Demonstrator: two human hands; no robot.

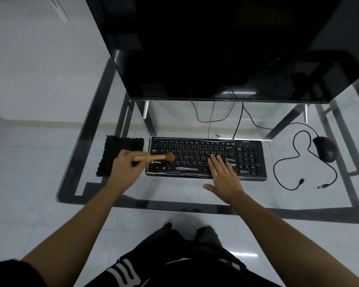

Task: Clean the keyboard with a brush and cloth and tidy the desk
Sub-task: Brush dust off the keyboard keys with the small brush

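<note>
A black keyboard [247, 158] with a clear plastic cover lies on the glass desk [174, 193], in front of the monitor. My left hand [124, 168] grips a small wooden-handled brush [155, 157], whose tan bristles touch the keys at the keyboard's left end. My right hand [223, 176] rests flat, fingers spread, on the keyboard's middle and front edge. A black cloth [114, 150] lies flat on the desk just left of the keyboard, partly hidden under my left hand.
A large dark monitor [216, 48] stands at the back of the desk. A black mouse [325, 149] with a looped cable [294, 162] lies to the right of the keyboard. Cables hang below the glass. My knees are under the desk's front edge.
</note>
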